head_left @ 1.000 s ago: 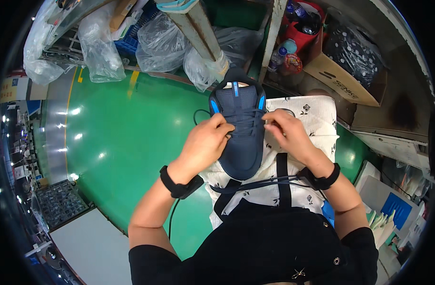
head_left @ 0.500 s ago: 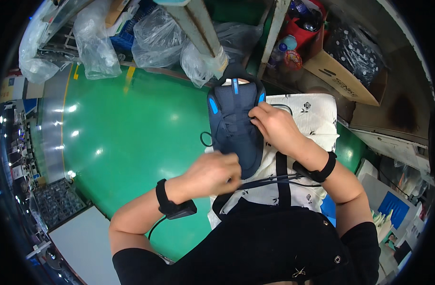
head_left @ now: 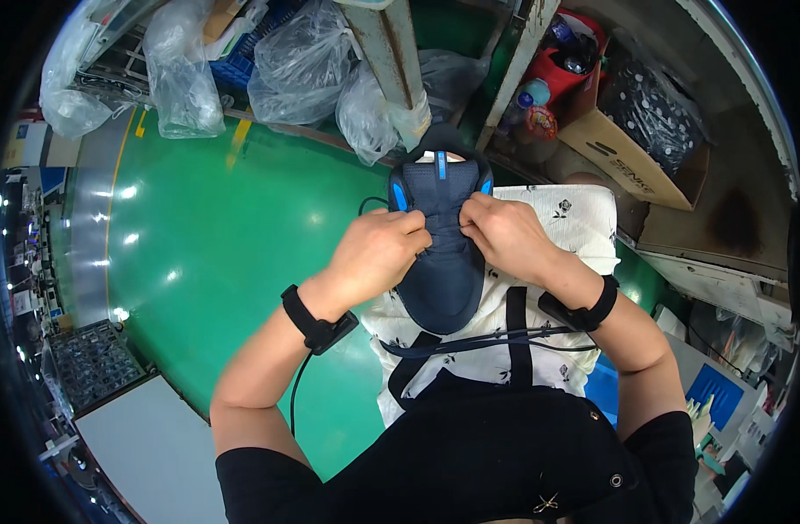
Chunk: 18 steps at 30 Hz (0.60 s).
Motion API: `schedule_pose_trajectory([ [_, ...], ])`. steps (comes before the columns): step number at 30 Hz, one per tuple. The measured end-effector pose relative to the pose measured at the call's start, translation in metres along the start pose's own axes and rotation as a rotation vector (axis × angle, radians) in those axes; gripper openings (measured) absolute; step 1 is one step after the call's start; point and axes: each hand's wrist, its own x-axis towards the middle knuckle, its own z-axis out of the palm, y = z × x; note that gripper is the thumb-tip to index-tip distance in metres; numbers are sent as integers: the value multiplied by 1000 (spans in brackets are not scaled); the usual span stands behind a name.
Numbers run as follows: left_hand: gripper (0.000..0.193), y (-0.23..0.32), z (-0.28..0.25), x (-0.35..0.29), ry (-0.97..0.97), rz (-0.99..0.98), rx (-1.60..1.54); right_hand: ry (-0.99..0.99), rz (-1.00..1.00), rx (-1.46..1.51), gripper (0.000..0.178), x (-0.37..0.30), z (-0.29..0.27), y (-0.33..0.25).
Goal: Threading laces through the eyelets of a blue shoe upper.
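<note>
A dark navy sneaker with bright blue accents lies on my lap, toe toward me, over a white floral cloth. My left hand is closed in a pinch at the left edge of its lacing area. A dark lace end loops out beyond that hand. On the opposite edge, my right hand pinches with thumb and fingers; what it grips is mostly hidden, seemingly the same dark lace. Several dark cords run across the cloth below the toe.
Ahead stands a worn metal post beside clear plastic bags. A cardboard box with a dotted dark bag sits on a shelf at upper right, near a red bag. Green floor spreads to the left; a white panel is at lower left.
My left hand has moved up and forward from beside the toe to the left lacing edge, and now pinches there. The right hand stays at the right edge. The view has shifted slightly.
</note>
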Motion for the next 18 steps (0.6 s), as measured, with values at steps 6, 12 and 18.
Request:
schedule_pose_trajectory([
  [6, 17, 13, 9, -22, 48, -296, -452, 13, -33, 40, 12, -2, 1, 0],
  [12, 15, 8, 15, -8, 325, -11, 109, 22, 10, -175, 15, 5, -1, -5],
  [18, 24, -12, 56, -36, 455, 90, 339, -146, -5, 36, 8, 15, -17, 10],
])
